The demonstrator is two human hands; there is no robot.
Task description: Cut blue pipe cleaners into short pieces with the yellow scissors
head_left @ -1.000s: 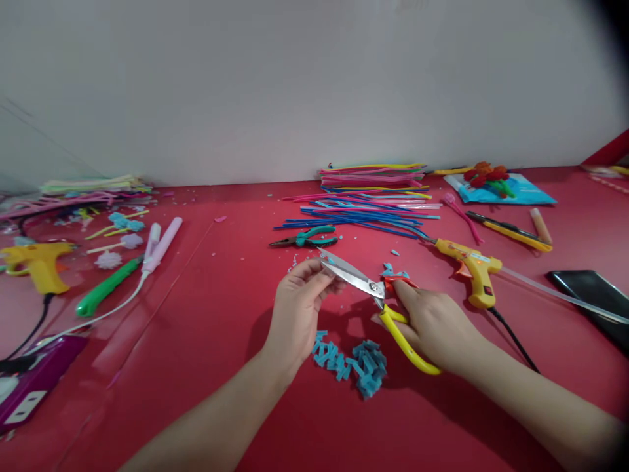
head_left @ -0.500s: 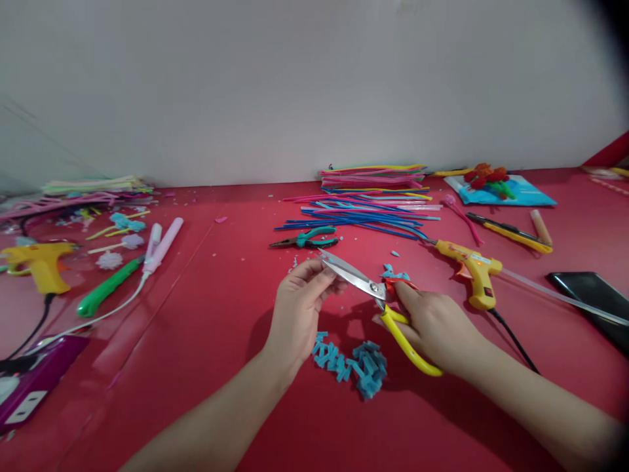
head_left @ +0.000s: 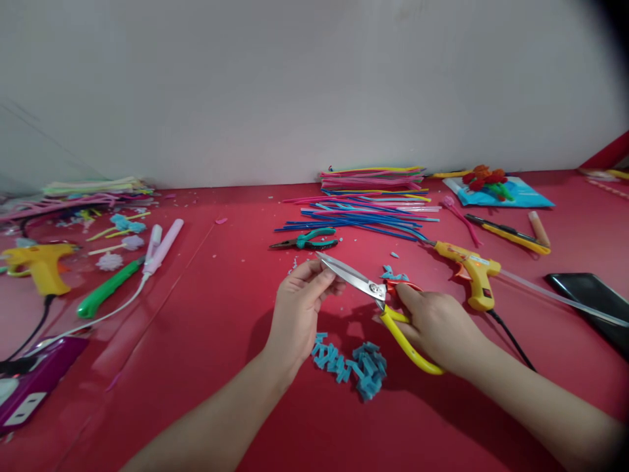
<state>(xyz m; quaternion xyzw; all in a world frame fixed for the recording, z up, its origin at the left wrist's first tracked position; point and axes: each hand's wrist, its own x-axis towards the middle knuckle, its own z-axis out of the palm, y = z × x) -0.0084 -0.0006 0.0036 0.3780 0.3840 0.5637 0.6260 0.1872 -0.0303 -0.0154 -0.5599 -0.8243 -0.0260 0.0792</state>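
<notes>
My right hand [head_left: 435, 324] grips scissors [head_left: 356, 278] with one yellow and one red handle. Their blades point up and left, nearly together, with the tips beside the fingers of my left hand [head_left: 304, 295]. That hand is closed in a pinch at the blades; whatever sits between its fingertips is hidden. Below the scissors, a pile of small blue cut pieces [head_left: 368, 367] lies on the red table. A few more blue scraps [head_left: 393, 272] rest just beyond my right hand.
Pliers [head_left: 304, 240] lie beyond my left hand, before bundled pipe cleaners [head_left: 363, 216]. At right are a yellow glue gun [head_left: 472, 270], a utility knife [head_left: 508, 233] and a black phone [head_left: 590, 301]. A second glue gun [head_left: 44, 265], a green-handled tool [head_left: 108, 288] and a purple power strip [head_left: 44, 380] occupy the left.
The scissor blades have closed from slightly apart to nearly together. Both hands stay in almost the same place.
</notes>
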